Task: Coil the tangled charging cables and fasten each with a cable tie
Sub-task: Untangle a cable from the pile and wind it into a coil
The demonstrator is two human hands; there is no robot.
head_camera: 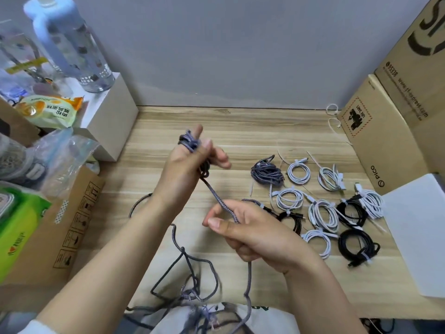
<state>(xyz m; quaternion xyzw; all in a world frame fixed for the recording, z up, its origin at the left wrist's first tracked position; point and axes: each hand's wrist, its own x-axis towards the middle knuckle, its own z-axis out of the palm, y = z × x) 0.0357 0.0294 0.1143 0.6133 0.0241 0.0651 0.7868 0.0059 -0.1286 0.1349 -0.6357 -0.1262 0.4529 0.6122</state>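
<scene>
Head view: left hand (185, 165) grips grey cable (218, 201) coil, right hand (250, 227) pinches strand below, prob. taut.

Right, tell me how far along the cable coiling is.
Done: a cluster of tied coils lies on the desk, white, black and one grey braided. In hand: the left hand holds loops of a grey braided cable wound round its fingers while the right hand feeds it. Left: the loose tangle near the desk edge, and this coil's tie.
</scene>
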